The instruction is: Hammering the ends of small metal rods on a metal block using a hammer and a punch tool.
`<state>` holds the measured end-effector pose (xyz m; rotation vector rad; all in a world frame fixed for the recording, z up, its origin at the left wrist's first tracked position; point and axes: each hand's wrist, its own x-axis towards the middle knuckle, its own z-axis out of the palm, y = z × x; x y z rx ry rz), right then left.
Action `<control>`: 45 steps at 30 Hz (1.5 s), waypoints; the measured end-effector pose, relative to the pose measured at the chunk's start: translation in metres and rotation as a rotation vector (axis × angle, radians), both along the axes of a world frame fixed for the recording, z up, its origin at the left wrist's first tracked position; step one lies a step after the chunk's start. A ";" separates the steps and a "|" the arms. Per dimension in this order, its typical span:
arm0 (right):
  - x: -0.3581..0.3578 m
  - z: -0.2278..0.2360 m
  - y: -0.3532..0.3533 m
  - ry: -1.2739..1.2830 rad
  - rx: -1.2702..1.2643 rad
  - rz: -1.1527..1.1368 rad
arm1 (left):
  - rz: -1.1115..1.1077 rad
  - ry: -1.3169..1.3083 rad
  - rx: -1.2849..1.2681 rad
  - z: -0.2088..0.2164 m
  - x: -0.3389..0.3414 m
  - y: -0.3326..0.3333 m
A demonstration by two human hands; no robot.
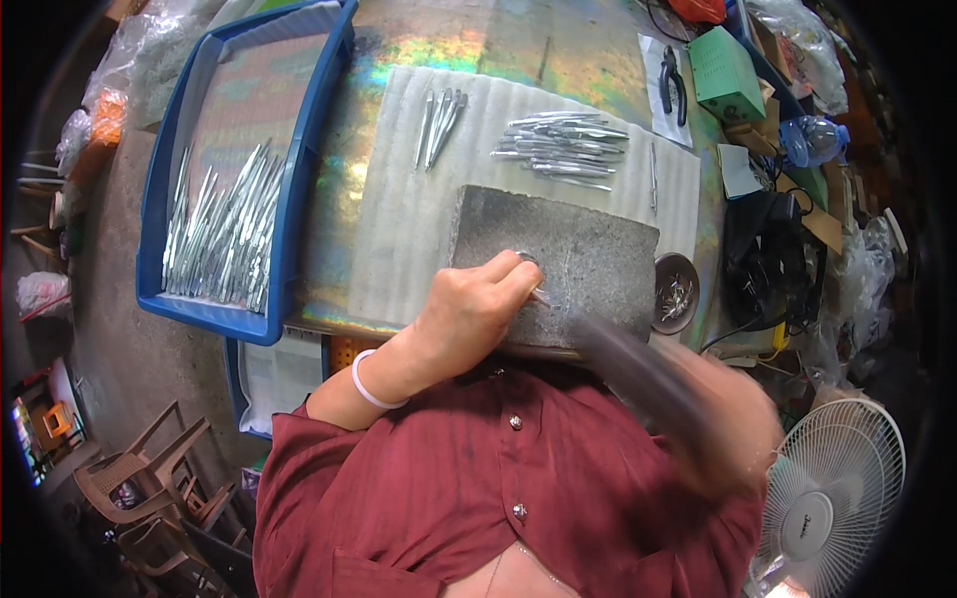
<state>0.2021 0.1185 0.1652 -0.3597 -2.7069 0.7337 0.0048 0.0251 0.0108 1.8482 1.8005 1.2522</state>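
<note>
A grey stone block [608, 239] lies at the near edge of the table. My left hand [483, 299] rests over its left part, fingers closed in a pinch on a small metal piece [539, 296]. Most of that piece is hidden by the fingers. On the right, my right hand [726, 404] is smeared by motion. It grips a long dark tool [653, 384], whose blurred far end reaches the near edge of the block. Beyond the block, a pile of thin silvery metal pieces [563, 148] and a smaller bunch [439, 128] lie on a white foam sheet [394, 219].
Left of the sheet stands a blue tray [289, 199] with many similar metal pieces. A single piece [654, 177] and a bowl [674, 267] of small metal parts sit right of the block. Pliers [674, 85], a green box [726, 75] and a fan [822, 503] are farther right.
</note>
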 end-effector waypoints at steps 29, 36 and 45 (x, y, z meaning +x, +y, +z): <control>-0.002 -0.181 0.178 -0.246 0.011 -0.580 | -0.082 -1.569 -0.302 0.040 -0.023 0.004; -0.008 -0.201 0.211 -0.369 -0.018 -0.604 | 0.026 -1.249 -0.286 0.038 -0.014 -0.006; 0.006 -0.116 0.146 -0.034 -0.762 -0.433 | -0.099 -1.103 -0.397 0.046 -0.010 -0.009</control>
